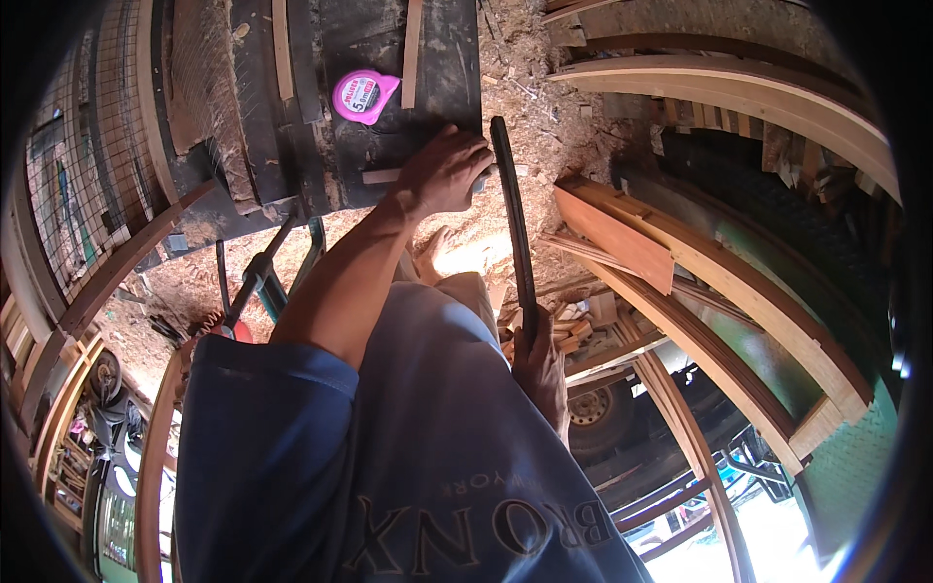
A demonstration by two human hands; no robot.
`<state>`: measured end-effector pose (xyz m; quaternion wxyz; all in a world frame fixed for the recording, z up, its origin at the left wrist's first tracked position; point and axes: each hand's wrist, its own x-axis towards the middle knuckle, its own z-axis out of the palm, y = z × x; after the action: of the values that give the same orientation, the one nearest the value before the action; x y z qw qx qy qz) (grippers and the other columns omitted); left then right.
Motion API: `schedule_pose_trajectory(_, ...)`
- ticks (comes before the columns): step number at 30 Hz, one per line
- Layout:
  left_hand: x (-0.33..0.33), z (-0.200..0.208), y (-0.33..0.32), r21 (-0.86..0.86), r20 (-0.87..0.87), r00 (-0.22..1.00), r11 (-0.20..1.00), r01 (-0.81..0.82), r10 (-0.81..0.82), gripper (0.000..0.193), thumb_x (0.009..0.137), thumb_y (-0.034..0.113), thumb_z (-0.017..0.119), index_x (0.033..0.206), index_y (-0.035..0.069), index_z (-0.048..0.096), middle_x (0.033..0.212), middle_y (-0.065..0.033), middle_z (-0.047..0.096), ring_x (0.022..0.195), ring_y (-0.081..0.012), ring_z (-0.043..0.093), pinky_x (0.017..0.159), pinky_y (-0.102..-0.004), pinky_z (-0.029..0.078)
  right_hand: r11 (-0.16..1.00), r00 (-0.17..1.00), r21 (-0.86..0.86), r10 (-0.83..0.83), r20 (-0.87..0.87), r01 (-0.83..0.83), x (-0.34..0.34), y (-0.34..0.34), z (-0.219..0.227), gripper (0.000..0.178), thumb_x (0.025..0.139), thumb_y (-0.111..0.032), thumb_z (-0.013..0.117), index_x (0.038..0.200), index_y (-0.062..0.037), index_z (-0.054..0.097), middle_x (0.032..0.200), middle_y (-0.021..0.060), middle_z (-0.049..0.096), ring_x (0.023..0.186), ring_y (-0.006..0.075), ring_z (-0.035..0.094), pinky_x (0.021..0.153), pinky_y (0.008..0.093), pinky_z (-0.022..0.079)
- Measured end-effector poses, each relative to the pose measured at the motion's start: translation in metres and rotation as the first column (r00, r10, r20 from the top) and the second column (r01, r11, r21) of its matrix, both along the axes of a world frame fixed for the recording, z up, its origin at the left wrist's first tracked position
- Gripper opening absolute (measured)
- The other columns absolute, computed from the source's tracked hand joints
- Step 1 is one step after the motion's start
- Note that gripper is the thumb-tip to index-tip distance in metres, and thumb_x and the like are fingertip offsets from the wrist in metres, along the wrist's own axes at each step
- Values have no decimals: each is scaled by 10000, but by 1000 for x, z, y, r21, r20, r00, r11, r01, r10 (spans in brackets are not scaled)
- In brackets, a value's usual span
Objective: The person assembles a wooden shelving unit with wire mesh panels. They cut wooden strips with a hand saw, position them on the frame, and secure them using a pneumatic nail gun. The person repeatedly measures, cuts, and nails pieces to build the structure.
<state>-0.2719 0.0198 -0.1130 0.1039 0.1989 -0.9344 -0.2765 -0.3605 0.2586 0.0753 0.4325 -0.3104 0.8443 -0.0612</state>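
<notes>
On the dark surface (437, 58), the left hand (444, 173) presses flat beside one pink tape measure (362, 95); the right hand (540, 374) grips one dark strip (512, 214).

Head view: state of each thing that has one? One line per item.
Left hand: pressed flat on the dark workbench edge, over a small wood strip.
Right hand: grip closed on the lower end of the dark strip.
Dark strip: held on end, leaning beside the bench corner.
Pink tape measure: lying on the bench, blade retracted, untouched.
Small wood strip: flat on the bench, partly under the left hand.
Workbench: dusty, loose wood strips on top.
</notes>
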Motion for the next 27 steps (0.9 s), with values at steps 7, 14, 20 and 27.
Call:
schedule_pose_trajectory(7, -4, -9, 4, -81, -5, 995, 991, -103, 103, 349, 755, 179, 718, 1092, 106, 662, 1173, -54, 596, 1130, -217, 556, 979, -443, 420, 996, 1000, 85, -12, 25, 10, 3, -21, 10, 477, 1039, -232, 468, 1442, -14, 336, 1099, 340, 621, 950, 527, 601, 784, 596, 470)
schedule_pose_trajectory(14, -6, 0, 0, -87, 7, 997, 993, -81, 82, 282, 781, 185, 708, 1043, 98, 651, 1114, -63, 623, 1064, -235, 584, 952, -443, 427, 995, 1000, 96, -17, 19, 15, 5, -48, 0, 481, 1039, -231, 469, 1445, -13, 330, 1107, 340, 618, 955, 525, 600, 795, 594, 470)
schedule_pose_trajectory(20, -13, 2, 0, -106, -104, 962, 958, -265, 254, 154, 896, 224, 628, 908, 73, 600, 918, -82, 600, 951, -255, 574, 838, -430, 406, 998, 990, 35, 46, -135, -42, 15, -40, 16, 334, 1019, -135, 452, 1319, -6, 382, 964, 338, 615, 853, 519, 594, 715, 596, 444)
schedule_pose_trajectory(27, -10, 3, -2, -71, 86, 982, 984, -161, 166, 360, 746, 202, 700, 1075, 71, 637, 1061, -71, 626, 1056, -241, 563, 940, -439, 398, 1000, 998, 22, 14, -61, -13, 3, -27, 41, 200, 1017, -125, 414, 1197, -37, 409, 915, 328, 620, 827, 535, 582, 687, 624, 408)
